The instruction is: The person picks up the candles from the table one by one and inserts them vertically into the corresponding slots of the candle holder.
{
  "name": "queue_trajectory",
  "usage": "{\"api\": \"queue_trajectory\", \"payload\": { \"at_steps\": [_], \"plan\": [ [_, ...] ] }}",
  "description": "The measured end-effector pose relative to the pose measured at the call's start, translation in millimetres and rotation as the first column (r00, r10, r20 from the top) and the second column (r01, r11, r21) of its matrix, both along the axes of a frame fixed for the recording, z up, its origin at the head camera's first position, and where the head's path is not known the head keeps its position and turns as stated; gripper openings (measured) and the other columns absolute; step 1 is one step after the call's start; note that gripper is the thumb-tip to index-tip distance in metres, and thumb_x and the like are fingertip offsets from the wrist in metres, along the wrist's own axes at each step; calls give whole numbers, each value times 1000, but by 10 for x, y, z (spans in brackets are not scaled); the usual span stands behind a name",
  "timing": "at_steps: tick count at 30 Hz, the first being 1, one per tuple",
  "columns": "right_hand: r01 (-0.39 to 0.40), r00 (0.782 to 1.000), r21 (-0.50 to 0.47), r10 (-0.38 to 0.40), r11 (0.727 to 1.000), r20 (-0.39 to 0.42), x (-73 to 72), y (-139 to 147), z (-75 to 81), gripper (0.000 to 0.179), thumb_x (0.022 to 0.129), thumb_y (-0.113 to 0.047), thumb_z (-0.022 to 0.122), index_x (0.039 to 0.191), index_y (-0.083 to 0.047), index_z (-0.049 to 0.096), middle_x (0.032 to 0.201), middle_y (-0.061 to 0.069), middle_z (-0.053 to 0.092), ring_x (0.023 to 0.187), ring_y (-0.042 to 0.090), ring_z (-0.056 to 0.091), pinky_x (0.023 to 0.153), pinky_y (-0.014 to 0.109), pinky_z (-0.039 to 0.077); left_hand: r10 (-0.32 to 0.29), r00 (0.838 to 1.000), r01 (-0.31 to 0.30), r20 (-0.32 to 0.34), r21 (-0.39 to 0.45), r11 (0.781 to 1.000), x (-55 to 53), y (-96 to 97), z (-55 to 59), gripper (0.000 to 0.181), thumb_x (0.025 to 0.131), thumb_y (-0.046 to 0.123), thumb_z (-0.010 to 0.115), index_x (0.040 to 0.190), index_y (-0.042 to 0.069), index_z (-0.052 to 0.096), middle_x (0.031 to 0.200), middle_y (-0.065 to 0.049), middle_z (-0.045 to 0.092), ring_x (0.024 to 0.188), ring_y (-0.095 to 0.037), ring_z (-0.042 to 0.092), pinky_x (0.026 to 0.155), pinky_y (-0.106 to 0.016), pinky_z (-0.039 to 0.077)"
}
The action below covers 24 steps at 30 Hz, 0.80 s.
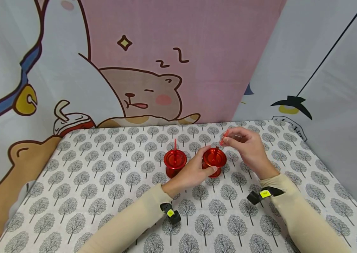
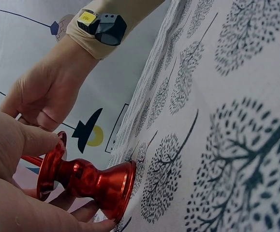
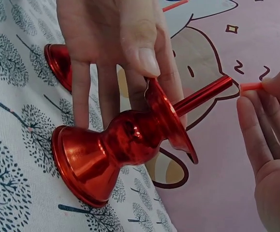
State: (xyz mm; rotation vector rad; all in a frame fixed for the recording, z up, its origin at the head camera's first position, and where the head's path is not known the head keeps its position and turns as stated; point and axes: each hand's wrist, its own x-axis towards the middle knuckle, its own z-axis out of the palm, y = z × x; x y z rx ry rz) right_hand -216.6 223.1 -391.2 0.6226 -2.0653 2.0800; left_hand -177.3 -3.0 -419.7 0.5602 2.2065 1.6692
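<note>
Two shiny red metal candle holders, each with a flared foot, a round dish and an upright stem, stand side by side on the cloth. My left hand [image 1: 194, 173] grips the right candle holder [image 3: 132, 137], its thumb on the dish rim and its fingers around the far side. Just above that holder's stem [image 3: 205, 95], my right hand [image 1: 250, 149] pinches a thin light-red stick [image 1: 224, 137] between thumb and fingertips. In the right wrist view the stick's end is close to the stem's tip. Beyond my left wrist, the other candle holder [image 1: 175, 162] has a similar light-red stick [image 1: 175, 144] upright in it.
A white cloth [image 1: 102, 196] printed with grey trees covers the table. Behind it hangs a curtain [image 1: 197, 45] with cartoon animals, close to the table's back edge. Each wrist wears a black band with a small yellow-labelled device.
</note>
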Motion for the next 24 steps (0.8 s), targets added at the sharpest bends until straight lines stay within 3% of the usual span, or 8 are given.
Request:
{"api": "queue_trajectory", "payload": {
  "at_steps": [6,17,24],
  "plan": [
    [13,998,116,-5,993,-68,19,-2,-3,10,100,7,76,110,10,73,99,13,79,88,20,78,87,28,64,2,1000,-2,-4,-1,1000,4,2,1,79,109,19,67,175,12,25,170,-10,44,153,-23,47,127,-46,38],
    [-26,991,139,44,990,-127,49,-47,10,10,97,15,74,107,10,74,99,12,80,90,18,77,83,27,64,-8,1000,8,-5,12,1000,2,1,5,79,109,17,66,175,9,23,169,-11,45,151,-22,48,125,-41,41],
    [-11,982,164,42,986,-183,30,-58,-21,16,93,21,74,104,9,76,99,9,79,90,14,76,81,23,63,-8,1000,8,0,20,1000,0,1,2,79,109,16,67,175,9,23,169,-11,45,150,-22,50,124,-41,42]
  ]
}}
